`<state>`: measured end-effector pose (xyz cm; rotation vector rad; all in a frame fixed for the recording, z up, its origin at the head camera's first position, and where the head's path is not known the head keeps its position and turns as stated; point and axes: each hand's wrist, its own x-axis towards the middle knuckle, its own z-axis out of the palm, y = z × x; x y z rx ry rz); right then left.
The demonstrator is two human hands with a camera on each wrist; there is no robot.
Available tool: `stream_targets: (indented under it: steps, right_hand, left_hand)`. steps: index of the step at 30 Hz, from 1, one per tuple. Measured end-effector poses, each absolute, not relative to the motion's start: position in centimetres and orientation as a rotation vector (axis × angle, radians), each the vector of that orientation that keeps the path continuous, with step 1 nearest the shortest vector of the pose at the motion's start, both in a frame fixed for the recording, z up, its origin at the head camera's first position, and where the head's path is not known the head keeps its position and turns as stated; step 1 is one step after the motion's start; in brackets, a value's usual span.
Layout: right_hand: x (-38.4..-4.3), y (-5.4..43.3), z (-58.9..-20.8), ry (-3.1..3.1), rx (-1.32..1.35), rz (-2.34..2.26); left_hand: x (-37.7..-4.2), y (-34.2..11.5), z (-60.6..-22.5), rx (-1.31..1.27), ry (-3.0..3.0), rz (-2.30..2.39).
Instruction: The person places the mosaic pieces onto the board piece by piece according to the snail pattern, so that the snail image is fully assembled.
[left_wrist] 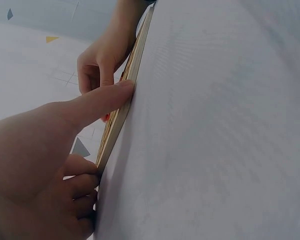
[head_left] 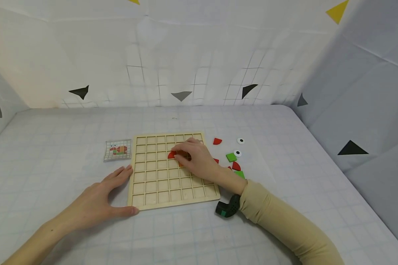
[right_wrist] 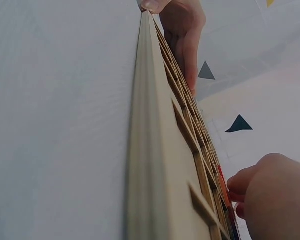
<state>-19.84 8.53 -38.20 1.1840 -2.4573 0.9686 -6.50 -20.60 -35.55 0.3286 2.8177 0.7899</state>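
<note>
A pale wooden grid board (head_left: pixel 152 200) lies on the table. My left hand (head_left: pixel 96 202) rests at its left side, thumb on the near left corner and fingertips against the left edge, fingers spread. Over the board's middle, my right hand (head_left: pixel 199 158) pinches a red quarter-circle piece (head_left: pixel 171 155) between thumb and index finger, low over the grid cells. An orange piece (head_left: pixel 181 165) sits in the grid just under that hand, partly hidden by it. In the right wrist view, the curled right fingers (right_wrist: pixel 242 182) are right at the red piece, close to the board's surface.
Right of the board lie red quarter-circle pieces (head_left: pixel 217 141), green pieces (head_left: pixel 231 157) and two white discs (head_left: pixel 240 141) with black dots; the right forearm partly covers some. A small picture card (head_left: pixel 117 150) lies to the left. A black device (head_left: pixel 228 207) is at the right wrist.
</note>
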Motion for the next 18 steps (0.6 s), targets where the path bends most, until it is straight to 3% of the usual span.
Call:
stream_targets:
  steps: [10, 18]
  right_hand:
    - [-20.0, 9.1, -37.9, -2.456, 1.199, 0.965]
    - [-21.8, 14.2, -37.4, -2.484, 1.015, 0.958]
  left_hand:
    - [-6.5, -20.7, -35.8, 0.323, 2.809, 0.799]
    - [-6.5, -20.6, -35.7, 0.314, 2.813, 0.788]
